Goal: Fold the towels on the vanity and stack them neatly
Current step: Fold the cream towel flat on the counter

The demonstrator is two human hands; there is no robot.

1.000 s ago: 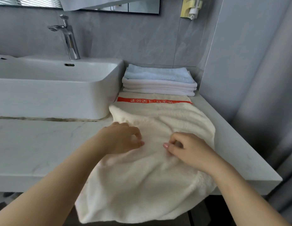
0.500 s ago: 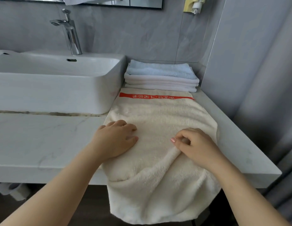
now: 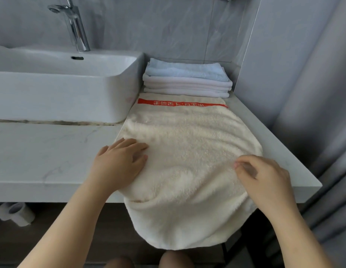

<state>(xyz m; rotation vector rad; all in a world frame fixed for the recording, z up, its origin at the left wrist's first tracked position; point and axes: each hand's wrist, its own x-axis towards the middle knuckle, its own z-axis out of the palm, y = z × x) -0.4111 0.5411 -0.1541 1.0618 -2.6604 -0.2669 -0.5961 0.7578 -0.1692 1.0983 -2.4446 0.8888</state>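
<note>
A cream towel (image 3: 187, 151) with a red printed band at its far end lies spread lengthwise on the marble vanity (image 3: 52, 151); its near end hangs over the front edge. My left hand (image 3: 118, 165) presses flat on the towel's left side with straight fingers. On the towel's right side, my right hand (image 3: 265, 178) has curled fingers and thumb that pinch the cloth. Behind the towel, against the wall, a stack of folded towels (image 3: 187, 80) stands, white ones below and a light blue one on top.
A white basin (image 3: 62, 93) with a chrome tap (image 3: 75, 26) sits left of the stack. The tiled wall and a side wall (image 3: 274, 74) close off the right corner. Toilet-paper rolls (image 3: 15, 211) lie under the counter at left. A grey curtain (image 3: 334, 171) hangs right.
Both hands have slid apart across the towel, the left to its left side and the right to its right side, and the cloth between them now lies flatter.
</note>
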